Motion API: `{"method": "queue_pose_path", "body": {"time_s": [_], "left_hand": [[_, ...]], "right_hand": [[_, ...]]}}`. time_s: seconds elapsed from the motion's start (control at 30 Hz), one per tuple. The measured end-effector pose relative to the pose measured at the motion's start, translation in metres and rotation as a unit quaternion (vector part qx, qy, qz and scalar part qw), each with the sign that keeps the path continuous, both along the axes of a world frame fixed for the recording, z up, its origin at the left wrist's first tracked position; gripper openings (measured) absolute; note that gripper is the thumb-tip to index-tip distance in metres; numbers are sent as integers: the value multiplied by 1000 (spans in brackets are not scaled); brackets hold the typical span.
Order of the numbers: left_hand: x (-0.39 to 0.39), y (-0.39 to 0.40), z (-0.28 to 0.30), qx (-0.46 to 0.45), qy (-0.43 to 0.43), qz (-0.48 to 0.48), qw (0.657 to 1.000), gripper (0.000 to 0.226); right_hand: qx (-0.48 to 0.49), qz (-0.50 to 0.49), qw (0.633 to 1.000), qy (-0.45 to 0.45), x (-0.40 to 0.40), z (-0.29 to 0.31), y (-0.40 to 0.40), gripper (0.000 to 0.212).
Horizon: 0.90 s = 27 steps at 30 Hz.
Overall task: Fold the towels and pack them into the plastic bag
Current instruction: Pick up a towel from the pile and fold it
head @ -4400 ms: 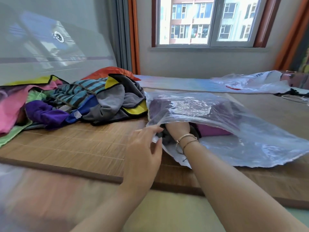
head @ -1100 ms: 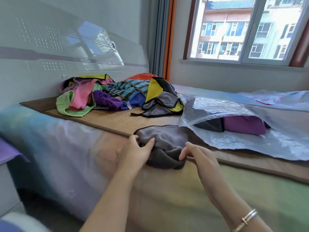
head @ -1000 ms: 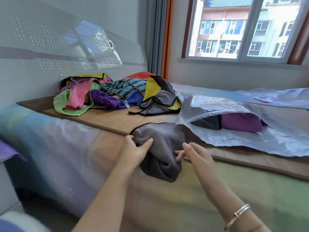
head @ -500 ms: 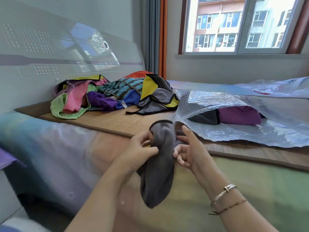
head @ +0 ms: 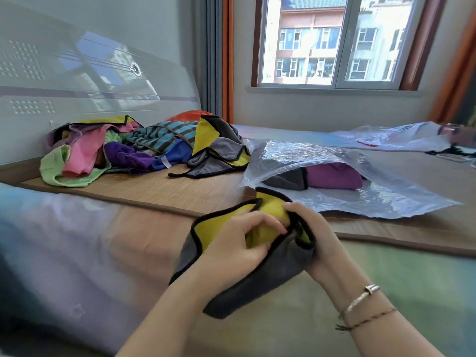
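Observation:
I hold a grey towel with a yellow inner side and black trim [head: 260,276] in front of me, over the bed's near edge. My left hand [head: 239,243] grips its yellow face, fingers curled into the cloth. My right hand [head: 313,235] pinches the trimmed edge beside it. The clear plastic bag [head: 355,199] lies just beyond on the bamboo mat, mouth toward me, with a folded grey towel [head: 286,180] and a folded purple towel [head: 333,176] inside. A heap of unfolded towels [head: 144,150] lies at the back left.
The bamboo mat [head: 154,189] covers the bed top; its front border runs right under my hands. A grey headboard [head: 77,81] stands on the left. Another crumpled plastic bag [head: 394,136] lies at the back right, below the window.
Since pushing a towel into the bag, I pulled a grey towel toward me. In the last second it was lifted and turned, so its yellow side now faces up between my hands.

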State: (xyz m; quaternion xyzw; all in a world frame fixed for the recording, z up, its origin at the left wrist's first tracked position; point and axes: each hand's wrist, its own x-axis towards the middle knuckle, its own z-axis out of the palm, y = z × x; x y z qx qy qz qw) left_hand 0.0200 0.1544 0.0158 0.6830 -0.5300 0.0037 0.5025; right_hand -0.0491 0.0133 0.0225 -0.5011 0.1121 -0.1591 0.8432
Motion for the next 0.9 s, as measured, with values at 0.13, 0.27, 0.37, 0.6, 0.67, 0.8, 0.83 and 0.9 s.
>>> {"method": "queue_pose_path", "body": {"time_s": [0.13, 0.27, 0.37, 0.6, 0.67, 0.8, 0.83, 0.9], "left_hand": [[-1, -15, -7, -9, -30, 42, 999, 51], [22, -23, -24, 98, -81, 108, 986, 52], [23, -26, -28, 204, -134, 187, 952, 34], [20, -40, -27, 141, -185, 303, 924, 36], [16, -43, -23, 98, -198, 324, 920, 30], [6, -57, -12, 34, -170, 246, 954, 31], [5, -60, -11, 48, -152, 215, 964, 36], [5, -63, -16, 127, -124, 178, 968, 47]], "right_hand": [[-45, -94, 994, 21, -3, -6, -18, 6], [-75, -194, 978, 32, -14, -5, -38, 11], [-208, -250, 944, 54, -23, -5, -53, 17], [-442, -253, 857, 82, -36, -9, -67, 16], [-396, -179, 899, 59, -41, -8, -67, 12], [-339, -82, 935, 60, -54, 2, -61, 15], [-342, -93, 933, 52, -55, 4, -61, 16], [-396, -145, 905, 47, -57, 3, -64, 22]]}}
